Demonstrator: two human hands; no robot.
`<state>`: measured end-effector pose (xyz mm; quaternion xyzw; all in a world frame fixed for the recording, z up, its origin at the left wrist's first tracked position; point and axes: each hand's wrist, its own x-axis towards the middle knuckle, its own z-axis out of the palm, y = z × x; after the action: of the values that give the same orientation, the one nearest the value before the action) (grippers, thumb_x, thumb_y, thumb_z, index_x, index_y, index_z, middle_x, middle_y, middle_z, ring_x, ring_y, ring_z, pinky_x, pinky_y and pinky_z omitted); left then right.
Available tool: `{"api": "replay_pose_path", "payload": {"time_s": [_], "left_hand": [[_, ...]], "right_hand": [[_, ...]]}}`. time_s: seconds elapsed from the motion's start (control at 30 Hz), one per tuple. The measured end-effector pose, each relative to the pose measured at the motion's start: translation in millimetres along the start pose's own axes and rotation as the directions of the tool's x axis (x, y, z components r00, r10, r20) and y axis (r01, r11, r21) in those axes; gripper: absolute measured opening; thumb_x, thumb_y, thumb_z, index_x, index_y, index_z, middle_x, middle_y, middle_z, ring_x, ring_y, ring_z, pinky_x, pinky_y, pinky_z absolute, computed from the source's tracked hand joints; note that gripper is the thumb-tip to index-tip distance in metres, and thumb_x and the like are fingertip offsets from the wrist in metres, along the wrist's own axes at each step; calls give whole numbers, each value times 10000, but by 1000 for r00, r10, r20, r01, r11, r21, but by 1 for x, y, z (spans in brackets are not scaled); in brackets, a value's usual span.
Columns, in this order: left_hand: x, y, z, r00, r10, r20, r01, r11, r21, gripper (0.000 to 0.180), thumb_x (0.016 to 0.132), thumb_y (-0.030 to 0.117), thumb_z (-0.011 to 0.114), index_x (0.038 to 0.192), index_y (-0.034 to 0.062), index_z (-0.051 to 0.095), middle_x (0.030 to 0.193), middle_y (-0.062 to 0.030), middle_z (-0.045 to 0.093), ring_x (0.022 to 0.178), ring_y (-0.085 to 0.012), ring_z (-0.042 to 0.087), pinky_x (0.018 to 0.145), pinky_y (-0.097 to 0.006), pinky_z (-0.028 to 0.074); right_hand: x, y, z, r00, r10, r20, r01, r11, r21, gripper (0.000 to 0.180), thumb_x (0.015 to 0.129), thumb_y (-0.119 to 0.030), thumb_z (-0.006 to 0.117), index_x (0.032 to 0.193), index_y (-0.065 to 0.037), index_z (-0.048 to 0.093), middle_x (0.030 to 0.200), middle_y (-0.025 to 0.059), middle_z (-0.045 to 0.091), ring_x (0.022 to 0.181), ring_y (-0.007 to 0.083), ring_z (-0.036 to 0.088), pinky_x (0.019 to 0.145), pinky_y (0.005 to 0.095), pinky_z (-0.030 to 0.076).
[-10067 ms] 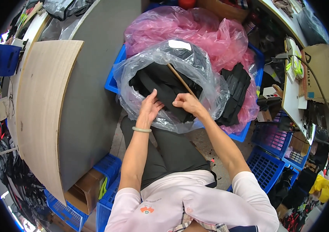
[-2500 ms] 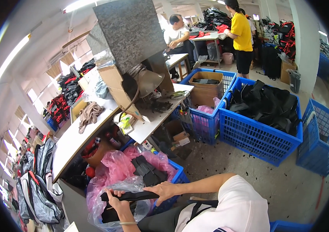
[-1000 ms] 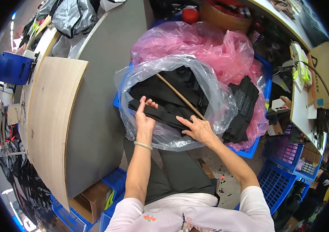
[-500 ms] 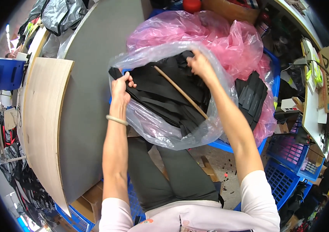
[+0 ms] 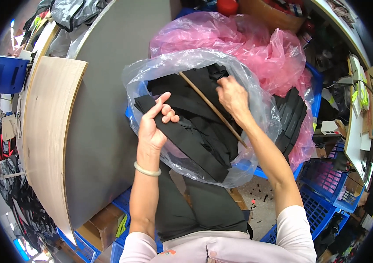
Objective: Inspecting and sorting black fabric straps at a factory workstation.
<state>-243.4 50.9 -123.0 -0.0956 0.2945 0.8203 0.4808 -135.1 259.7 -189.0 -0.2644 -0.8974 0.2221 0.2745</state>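
Beneath the left hand (image 5: 153, 125), its fingers (image 5: 167, 115) curled, black fabric strips (image 5: 191, 147), grip unclear.

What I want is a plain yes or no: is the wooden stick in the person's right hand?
No, the wooden stick lies across the black fabric, with a visible gap between it and the right hand.

The left forearm (image 5: 144, 201) is stretched forward, the right forearm (image 5: 267, 151) slanted inward. The left hand (image 5: 152, 128) is turned palm partly up — fingers curled, thumb extended — and the right hand (image 5: 234, 97) is held knuckles up, fingers bent.
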Motion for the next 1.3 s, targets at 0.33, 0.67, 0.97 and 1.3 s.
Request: {"api": "replay_pose_path", "payload": {"time_s": [0.33,0.67,0.97,1.3], "left_hand": [[-15,-31,-4,990,-119,-78,112,990,-91,297,908,177,556,1114,-36,532,711,-18,447,546,-100,408,594,-269,395],[39,-99,-18,917,-390,-78,386,920,-66,285,823,155,667,1031,-22,584,764,-61,578,493,-74,410,526,-220,430],[13,-96,1,988,-103,-116,113,990,88,86,770,31,676,765,48,593,678,-20,571,491,-90,456,478,-218,414],[3,-99,8,1000,18,8,-19,988,152,144,778,51,690,889,71,600,747,-9,587,535,-97,484,514,-230,423]], "right_hand": [[-4,-7,-15,997,25,-71,-16,993,118,106,777,-41,573,874,-21,610,780,121,593,761,298,605,685,403,475],[-125,-39,-122,399,190,897,-877,-207,434,257,837,-52,588,1083,-14,525,779,49,577,569,158,594,473,299,514],[-145,-21,-125,331,137,934,-922,-165,351,290,820,-56,631,1094,-15,545,796,19,574,573,109,579,463,265,484],[-85,-41,-69,813,246,527,-580,270,769,216,873,-102,589,1041,30,555,835,29,594,753,76,551,692,205,449]]}}
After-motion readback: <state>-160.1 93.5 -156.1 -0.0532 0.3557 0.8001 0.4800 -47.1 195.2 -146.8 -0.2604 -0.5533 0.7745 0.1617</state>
